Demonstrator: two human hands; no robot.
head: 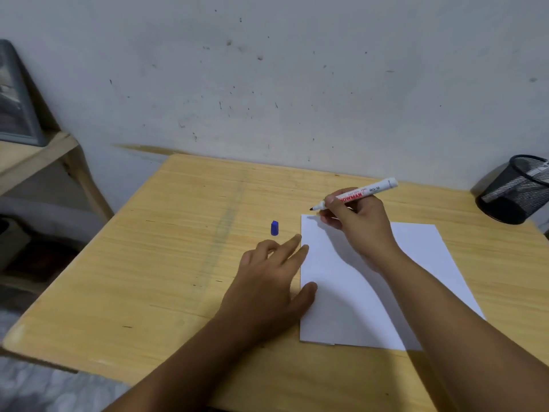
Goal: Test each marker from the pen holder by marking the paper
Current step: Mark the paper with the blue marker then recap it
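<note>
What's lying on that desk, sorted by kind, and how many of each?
Markers: 1, uncapped, held in the right hand - marker
Marker caps: 1, blue cap
Paper sheets: 1 - paper
Mesh pen holders: 1 - pen holder, contents unclear
Total: 4

The only readable print sits on the white marker (361,194) held in the right hand (356,224). Along its barrel runs a red brand band with white capital letters — the visible part reads "OWMAN", the first letter hidden behind the fingers (332,203). The lettering appears upside down from this view. Further toward the rear end of the barrel, in small dark print, stands "BG-12". Between these two a line of tiny red print runs along the barrel — too small to make out. Another small dark mark near the rear end is likewise illegible.
</note>
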